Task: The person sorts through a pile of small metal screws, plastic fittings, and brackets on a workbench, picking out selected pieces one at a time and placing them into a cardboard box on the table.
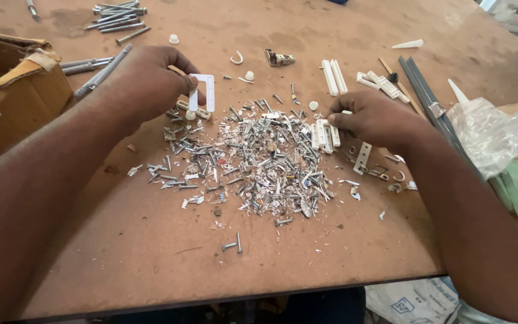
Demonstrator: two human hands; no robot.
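Plastic frame piece (pixel 202 92), white and rectangular with an open slot, is pinched upright between thumb and fingers of the left hand (pixel 145 84), lifted just above the upper left edge of the scrap heap (pixel 253 159). The right hand (pixel 376 119) rests at the heap's upper right edge, its fingertips closed together on a small white clip (pixel 344 114), touching a short row of white plastic strips (pixel 325 135) laid side by side. The heap itself is a loose spread of screws, metal shavings and broken white bits in the middle of the brown board tabletop (pixel 151 264). Outward from there lie two loose screws (pixel 234 244) near the front of the table, a small metal bracket (pixel 362 157) just beside the right wrist, more white strips (pixel 334 77) further back, a bundle of long bolts (pixel 118 17) at the far left, a torn cardboard box (pixel 13 90) at the left edge, and a crumpled clear plastic bag (pixel 493 132) on the right. As a judgement, the sharp shavings and screw points could nick the fingertips if either hand sweeps through the heap, and a forearm dragged across the board could scatter small pieces off the near edge. The thin frame might also snap if squeezed hard.
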